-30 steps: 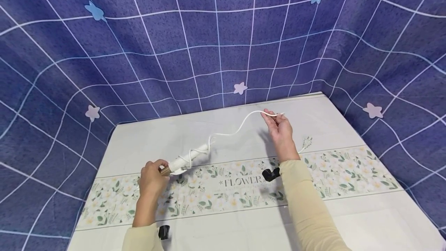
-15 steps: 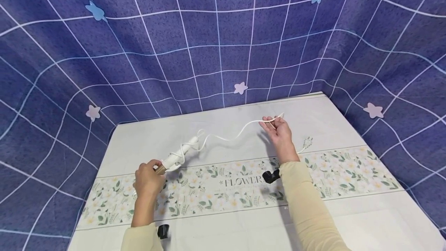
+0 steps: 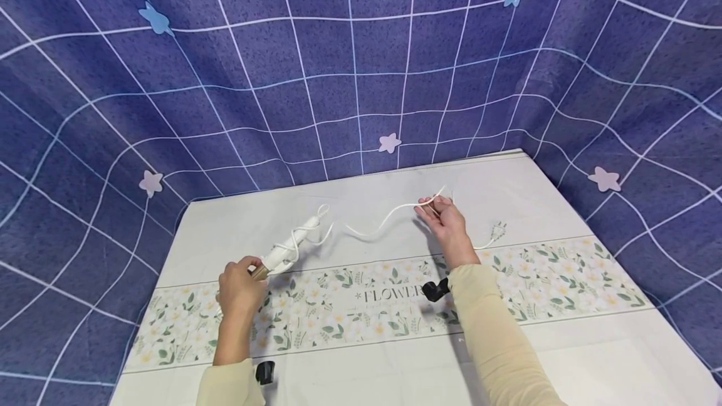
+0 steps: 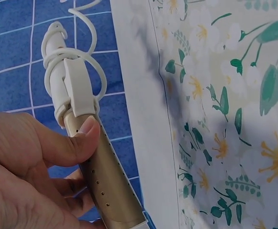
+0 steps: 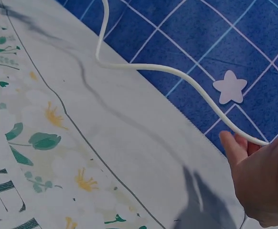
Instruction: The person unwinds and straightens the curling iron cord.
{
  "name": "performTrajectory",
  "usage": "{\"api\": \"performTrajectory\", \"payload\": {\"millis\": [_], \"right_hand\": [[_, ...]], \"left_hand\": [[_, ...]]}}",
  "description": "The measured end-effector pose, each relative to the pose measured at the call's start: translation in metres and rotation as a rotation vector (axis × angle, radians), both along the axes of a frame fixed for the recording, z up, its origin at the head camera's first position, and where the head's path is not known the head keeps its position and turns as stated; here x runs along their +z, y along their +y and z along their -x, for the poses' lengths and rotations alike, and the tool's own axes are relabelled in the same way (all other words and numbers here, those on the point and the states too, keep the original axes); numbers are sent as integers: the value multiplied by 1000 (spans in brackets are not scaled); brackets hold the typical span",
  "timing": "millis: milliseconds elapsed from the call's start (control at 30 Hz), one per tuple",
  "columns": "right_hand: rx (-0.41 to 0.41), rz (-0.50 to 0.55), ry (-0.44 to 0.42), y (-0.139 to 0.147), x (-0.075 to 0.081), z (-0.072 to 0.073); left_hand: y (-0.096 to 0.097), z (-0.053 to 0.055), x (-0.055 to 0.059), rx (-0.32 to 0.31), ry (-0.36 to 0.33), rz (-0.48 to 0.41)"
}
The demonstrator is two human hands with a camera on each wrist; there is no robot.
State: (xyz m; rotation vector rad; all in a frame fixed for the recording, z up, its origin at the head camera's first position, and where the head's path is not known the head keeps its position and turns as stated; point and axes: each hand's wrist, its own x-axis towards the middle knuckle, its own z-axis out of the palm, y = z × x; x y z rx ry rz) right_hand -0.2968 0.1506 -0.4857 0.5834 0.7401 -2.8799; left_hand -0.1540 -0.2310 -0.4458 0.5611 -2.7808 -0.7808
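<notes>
My left hand [image 3: 241, 290] grips a hair curling iron [image 3: 277, 259] by its gold barrel [image 4: 111, 183], thumb along the side. The iron tilts up and away, its white handle end farthest from me. A white cord [image 5: 189, 79] is wound loosely around that handle, with a small loop at its tip. From there the cord stretches across to my right hand [image 3: 449, 224], which holds it over the fingers, apart from the iron. Beyond that hand, the two-pin plug [image 3: 499, 230] at the cord's other end hangs or lies to the right.
A white table cover [image 3: 592, 356] with a floral band and printed lettering lies below. Blue grid curtains [image 3: 361, 99] with stars close off the back and sides. Black wrist mounts [image 3: 265, 373] stick out beside the sleeves.
My right hand has moved slightly left and toward me with the cord. The iron has swung more upright and a little left, and a small cord loop shows at its tip.
</notes>
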Motion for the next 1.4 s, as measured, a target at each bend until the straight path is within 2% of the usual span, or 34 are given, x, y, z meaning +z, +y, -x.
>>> {"api": "performTrajectory", "payload": {"millis": [100,233,333,433,567,700,967,1200,1400], "right_hand": [[-10,-53,-46,-1,4,-2],[-89,-203,-108,-4,15,-5],[-149,-333,-106,-6,26,-8],[-162,-386,-73,-10,37,-10],[-106,-335,-33,-17,46,-14],[-34,-291,-2,-29,46,-17],[86,-278,37,-64,28,-20],[214,-283,69,-98,8,-30],[302,-284,83,-118,-1,-39]], "left_hand": [[0,1,1,6,0,-5],[0,1,2,17,4,-6],[-1,1,4,22,8,-12],[-3,0,5,20,4,-19],[-4,0,5,8,-3,-19],[-3,0,5,-8,-3,-23],[3,2,7,-32,-28,-40],[13,4,7,-35,-13,-48],[15,4,5,-41,-9,-47]]}}
